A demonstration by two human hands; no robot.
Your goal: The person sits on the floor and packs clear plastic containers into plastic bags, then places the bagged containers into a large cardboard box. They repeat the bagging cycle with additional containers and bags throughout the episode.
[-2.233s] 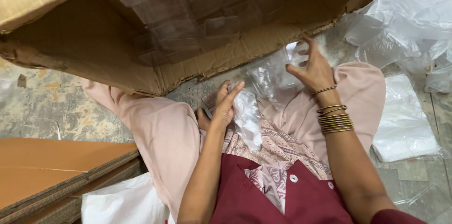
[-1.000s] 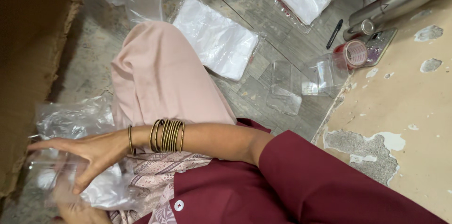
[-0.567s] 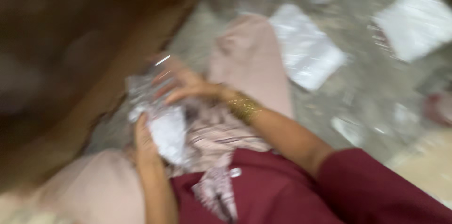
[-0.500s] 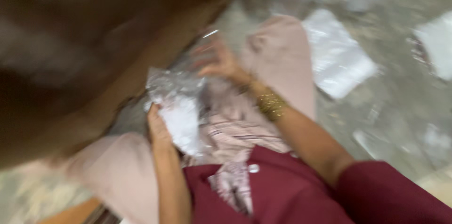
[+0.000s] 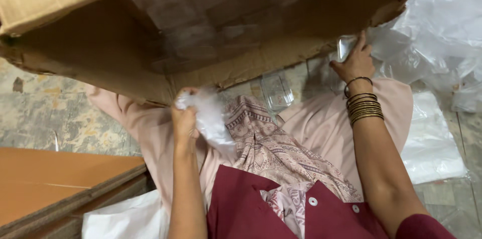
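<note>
Here, your left hand [image 5: 185,121] is clenched around a crumpled clear plastic bag [image 5: 211,118], fingers wrapped tight on its top end; the rest of the bag hangs down and to the right of the fist, over the patterned cloth [image 5: 273,143] on your lap. Just above that fist sits the torn lower edge of the big cardboard box [image 5: 165,33], nearly touching your knuckles, so little room upward. To the left of the fist is your pink trouser leg [image 5: 135,118], then bare stone floor [image 5: 55,118]; further down-left, a stack of flat brown cardboard sheets [image 5: 55,178] with its edge running diagonally, well apart from the hand.

Your right hand [image 5: 355,61] is up at the box's lower right edge, fingers loosely curled, fingertips pinching a small clear plastic piece [image 5: 347,45]. Thumb side is hidden, so the exact grip is hard to tell. Bangles [image 5: 365,107] ring the wrist below it. To the right of this hand lies a heap of loose clear plastic sheeting [image 5: 432,28], close by. Between the two hands, on the floor below the box edge, lies a clear plastic tray [image 5: 277,90], free on all sides. A flat white bag stack [image 5: 434,143] lies down-right of the right forearm.
</note>
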